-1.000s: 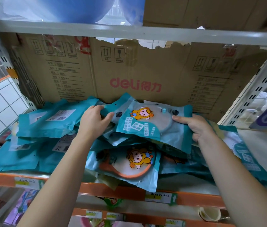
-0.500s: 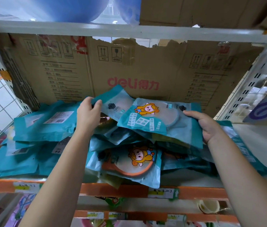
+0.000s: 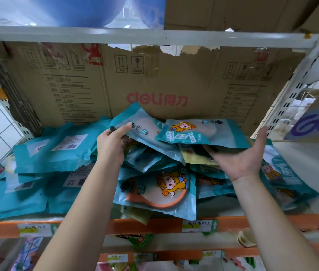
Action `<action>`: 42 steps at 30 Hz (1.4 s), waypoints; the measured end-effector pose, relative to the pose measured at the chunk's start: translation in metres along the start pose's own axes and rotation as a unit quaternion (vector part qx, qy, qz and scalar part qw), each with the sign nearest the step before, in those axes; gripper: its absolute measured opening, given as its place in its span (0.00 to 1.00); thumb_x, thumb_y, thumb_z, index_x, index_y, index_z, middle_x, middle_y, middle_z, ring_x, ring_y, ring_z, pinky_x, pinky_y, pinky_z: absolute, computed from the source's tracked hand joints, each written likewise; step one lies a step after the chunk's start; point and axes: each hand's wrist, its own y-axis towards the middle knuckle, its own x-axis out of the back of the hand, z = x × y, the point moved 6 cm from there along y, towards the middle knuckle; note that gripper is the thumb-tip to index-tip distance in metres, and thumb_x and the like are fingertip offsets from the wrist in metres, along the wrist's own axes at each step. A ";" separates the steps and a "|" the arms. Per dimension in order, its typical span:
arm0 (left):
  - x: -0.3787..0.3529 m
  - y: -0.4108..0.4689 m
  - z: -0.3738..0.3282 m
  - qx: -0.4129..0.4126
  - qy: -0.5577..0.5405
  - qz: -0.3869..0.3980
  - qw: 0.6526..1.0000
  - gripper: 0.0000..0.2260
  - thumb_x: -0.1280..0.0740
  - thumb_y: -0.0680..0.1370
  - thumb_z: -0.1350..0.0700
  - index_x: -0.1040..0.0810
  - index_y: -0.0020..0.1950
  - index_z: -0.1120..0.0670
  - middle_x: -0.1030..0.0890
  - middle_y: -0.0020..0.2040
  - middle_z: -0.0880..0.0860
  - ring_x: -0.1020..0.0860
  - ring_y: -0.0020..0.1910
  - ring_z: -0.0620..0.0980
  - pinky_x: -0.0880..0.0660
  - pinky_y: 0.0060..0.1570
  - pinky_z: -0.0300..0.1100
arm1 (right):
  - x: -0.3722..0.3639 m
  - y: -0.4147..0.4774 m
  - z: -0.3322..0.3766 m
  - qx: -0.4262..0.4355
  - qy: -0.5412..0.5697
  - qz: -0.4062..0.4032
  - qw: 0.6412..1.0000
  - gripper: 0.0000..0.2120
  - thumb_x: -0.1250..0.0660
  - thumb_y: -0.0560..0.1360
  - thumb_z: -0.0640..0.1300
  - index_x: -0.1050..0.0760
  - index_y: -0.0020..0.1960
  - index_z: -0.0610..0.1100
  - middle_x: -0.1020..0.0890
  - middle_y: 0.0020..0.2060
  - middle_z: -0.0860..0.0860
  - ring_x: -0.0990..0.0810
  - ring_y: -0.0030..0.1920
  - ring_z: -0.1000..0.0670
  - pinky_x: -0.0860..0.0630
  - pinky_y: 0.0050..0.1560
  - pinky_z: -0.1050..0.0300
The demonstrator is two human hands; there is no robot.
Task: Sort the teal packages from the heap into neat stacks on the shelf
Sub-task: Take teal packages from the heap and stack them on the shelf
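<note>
left grip pinching teal package corner, right grip flat-open beneath cartoon-printed package, both above heap

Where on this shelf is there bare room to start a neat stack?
The far right end of the shelf is bare, between the rightmost package and the right upright. A thin shadowed strip also shows at the front edge, right of the centre package. Left and centre are crowded with the heap.

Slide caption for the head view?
Left hand pinches a teal package; open right hand reaches under a cartoon-print package atop the heap on the shelf.
</note>
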 end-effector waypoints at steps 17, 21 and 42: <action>-0.014 0.000 -0.003 -0.007 0.066 0.003 0.998 0.03 0.37 0.81 0.61 0.28 0.53 0.60 0.19 0.46 0.57 0.18 0.34 0.49 0.21 0.30 0.41 | 0.014 0.026 0.006 0.001 -0.175 -0.144 0.974 0.18 0.38 0.77 0.33 0.28 0.66 0.40 0.19 0.57 0.40 0.19 0.57 0.41 0.18 0.49 0.46; 0.004 0.009 -0.029 -0.061 0.095 -0.035 0.993 0.04 0.37 0.80 0.59 0.24 0.48 0.56 0.18 0.42 0.54 0.19 0.34 0.48 0.21 0.32 0.40 | 0.009 0.026 0.021 -0.016 -0.196 -0.115 0.974 0.12 0.34 0.75 0.37 0.24 0.58 0.41 0.19 0.54 0.41 0.19 0.53 0.43 0.23 0.59 0.46; -0.064 -0.033 -0.066 -0.188 0.171 0.123 0.959 0.06 0.31 0.78 0.58 0.21 0.54 0.56 0.15 0.44 0.48 0.17 0.42 0.46 0.20 0.40 0.41 | 0.051 -0.010 0.115 0.105 -0.244 -0.211 0.941 0.07 0.29 0.74 0.40 0.24 0.51 0.44 0.16 0.44 0.45 0.15 0.44 0.47 0.19 0.37 0.51</action>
